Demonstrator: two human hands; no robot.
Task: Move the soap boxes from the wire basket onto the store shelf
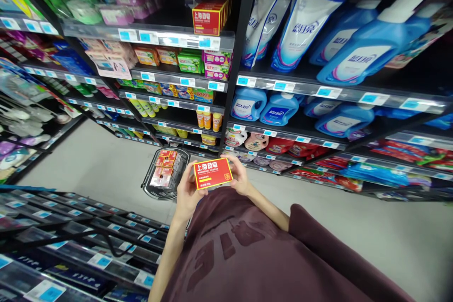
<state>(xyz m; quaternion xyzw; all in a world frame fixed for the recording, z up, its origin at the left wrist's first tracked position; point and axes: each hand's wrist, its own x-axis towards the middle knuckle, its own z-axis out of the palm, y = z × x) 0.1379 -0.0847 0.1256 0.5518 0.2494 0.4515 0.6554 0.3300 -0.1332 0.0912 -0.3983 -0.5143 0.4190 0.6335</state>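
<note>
I hold a red soap box [213, 173] with yellow edges and white lettering flat in front of my chest, with both hands on it. My left hand [186, 190] grips its left end from below, fingers curled round the edge. My right hand [239, 175] wraps its right end, thumb on top. On the floor just beyond stands a black wire basket [153, 178] with several more of the same red boxes in it. A stack of matching red boxes [209, 17] sits on the upper shelf ahead.
Dark store shelves line an aisle with a grey floor [354, 226]. Blue detergent bottles [371, 47] and refill pouches [300, 23] fill the right shelves. Soaps and small packs fill the left ones. Another shelf unit with blue price tags [71, 250] lies at my lower left.
</note>
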